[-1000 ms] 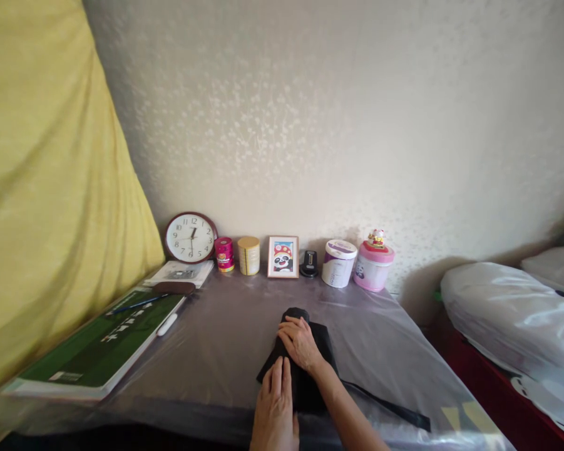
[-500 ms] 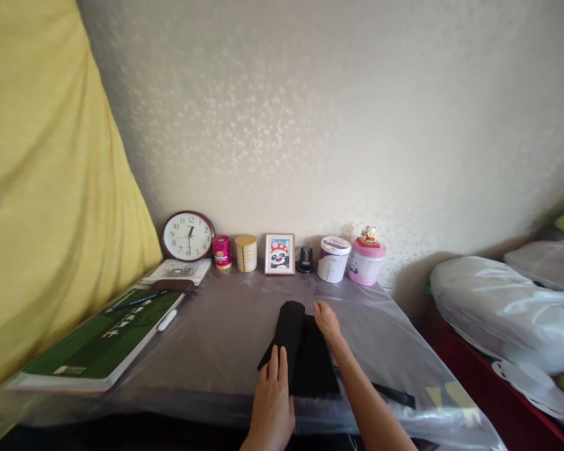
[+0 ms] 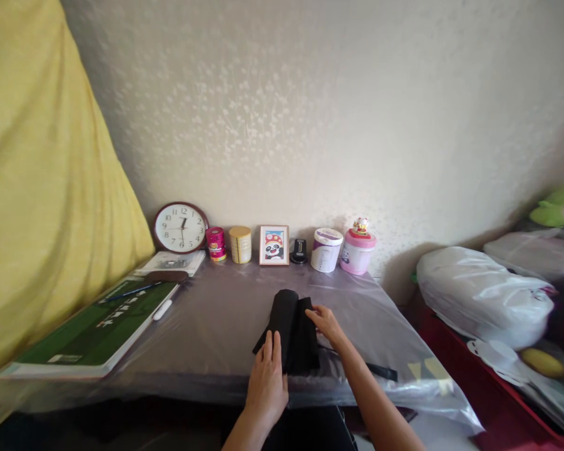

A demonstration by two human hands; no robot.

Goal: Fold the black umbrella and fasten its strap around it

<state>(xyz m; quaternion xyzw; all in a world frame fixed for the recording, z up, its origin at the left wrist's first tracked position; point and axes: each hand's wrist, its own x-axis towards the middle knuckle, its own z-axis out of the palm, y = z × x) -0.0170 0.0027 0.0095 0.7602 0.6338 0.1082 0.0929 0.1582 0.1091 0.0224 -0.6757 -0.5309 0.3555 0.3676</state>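
A black cloth (image 3: 283, 322) lies on the table in front of me, its left part folded over into a thick roll and its right part lifted at the edge. My left hand (image 3: 267, 379) rests on the near left side of the roll, fingers stretched out along it and pressing on it. At the far right edge of the cloth, my right hand (image 3: 325, 321) pinches the fabric between thumb and fingers. A black strap (image 3: 382, 371) trails out to the right, partly behind my right forearm.
The table (image 3: 206, 332) wears a clear plastic cover. Against the wall stand a clock (image 3: 181, 227), several tins and tubs, and a panda picture frame (image 3: 274, 245). A green book (image 3: 94, 326) lies left, with a white marker (image 3: 162, 309) beside it. White plastic bags (image 3: 483, 291) sit right.
My right hand has come down onto the right edge of the cloth, gripping it and raising it toward the roll. My left hand stays on the roll. The view has shifted slightly.
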